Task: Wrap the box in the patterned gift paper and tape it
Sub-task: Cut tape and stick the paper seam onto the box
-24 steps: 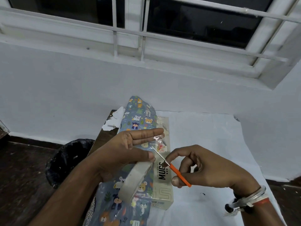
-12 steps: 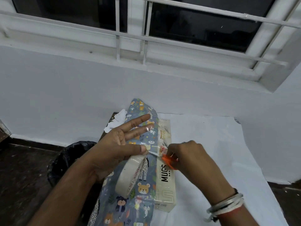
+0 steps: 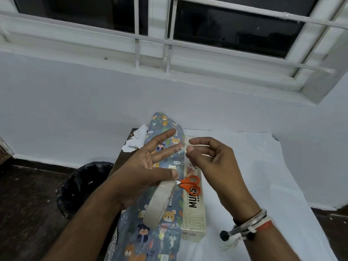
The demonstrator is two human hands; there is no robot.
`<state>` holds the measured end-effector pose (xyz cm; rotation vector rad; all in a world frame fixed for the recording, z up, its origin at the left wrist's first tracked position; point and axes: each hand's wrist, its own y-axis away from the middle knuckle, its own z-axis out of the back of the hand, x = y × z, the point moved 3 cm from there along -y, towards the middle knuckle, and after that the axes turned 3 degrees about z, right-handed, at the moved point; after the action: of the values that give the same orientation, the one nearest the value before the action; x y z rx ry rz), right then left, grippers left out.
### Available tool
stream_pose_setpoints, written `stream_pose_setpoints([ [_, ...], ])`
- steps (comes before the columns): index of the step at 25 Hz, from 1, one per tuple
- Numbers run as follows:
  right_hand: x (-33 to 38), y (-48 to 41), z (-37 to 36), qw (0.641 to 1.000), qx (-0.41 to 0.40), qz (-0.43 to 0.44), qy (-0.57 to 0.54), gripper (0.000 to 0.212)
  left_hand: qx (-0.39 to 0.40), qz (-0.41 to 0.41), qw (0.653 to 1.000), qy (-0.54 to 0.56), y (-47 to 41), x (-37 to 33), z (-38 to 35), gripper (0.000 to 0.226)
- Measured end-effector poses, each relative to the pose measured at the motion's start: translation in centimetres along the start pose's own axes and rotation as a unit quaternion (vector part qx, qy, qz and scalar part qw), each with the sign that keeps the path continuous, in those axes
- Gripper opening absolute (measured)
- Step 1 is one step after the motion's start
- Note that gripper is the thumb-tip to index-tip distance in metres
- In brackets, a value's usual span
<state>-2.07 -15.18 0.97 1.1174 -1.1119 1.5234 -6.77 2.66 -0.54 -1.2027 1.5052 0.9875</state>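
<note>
A black bin (image 3: 82,185) sits on the floor (image 3: 28,213) below a barred window (image 3: 226,25)

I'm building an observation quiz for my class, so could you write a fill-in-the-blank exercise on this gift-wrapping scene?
1. The left hand holds the tape roll and the right hand pinches a clear tape strip, so the scissors are in ____ hand.
2. The scissors lie on the cream ____.
3. Their handles are ____.
4. The bin on the floor is ____.

Missing words: neither; box; orange; black.
</note>
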Motion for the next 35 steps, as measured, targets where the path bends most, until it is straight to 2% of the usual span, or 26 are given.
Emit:
stream_pose_setpoints([
  [3,0.4,0.2,-0.6,0.996,-0.009,-0.026,-0.088,0.022,0.01,-0.004,0.999,-0.035,0.0,-0.2,-0.6,0.088],
  [11,1.0,0.2,-0.3,0.996,-0.031,-0.029,-0.073,0.03,0.025,0.012,0.998,-0.06,-0.5,0.4,-1.0,0.1],
  [15,1.0,-0.2,0.2,0.992,-0.028,-0.02,-0.119,0.033,-0.007,0.032,0.999,-0.022,-0.8,0.9,-0.4,0.107],
  [17,0.0,-0.7,1.0,0.99,-0.03,-0.045,-0.131,0.035,-0.035,0.06,0.997,0.018,-1.1,1.5,0.2,0.108],
  [20,-2.9,-1.3,1.4,0.989,-0.009,-0.112,-0.098,0.044,-0.042,0.111,0.99,0.072,-1.3,2.1,0.4,0.102],
  [23,-5.2,-1.8,1.2,0.987,0.006,-0.149,-0.063,0.05,-0.038,0.133,0.986,0.088,-1.4,2.5,0.0,0.109],
  [35,-5.9,-3.2,0.5,0.986,0.032,-0.162,0.002,0.048,-0.035,0.155,0.981,0.112,-1.8,3.0,-0.4,0.096],
])
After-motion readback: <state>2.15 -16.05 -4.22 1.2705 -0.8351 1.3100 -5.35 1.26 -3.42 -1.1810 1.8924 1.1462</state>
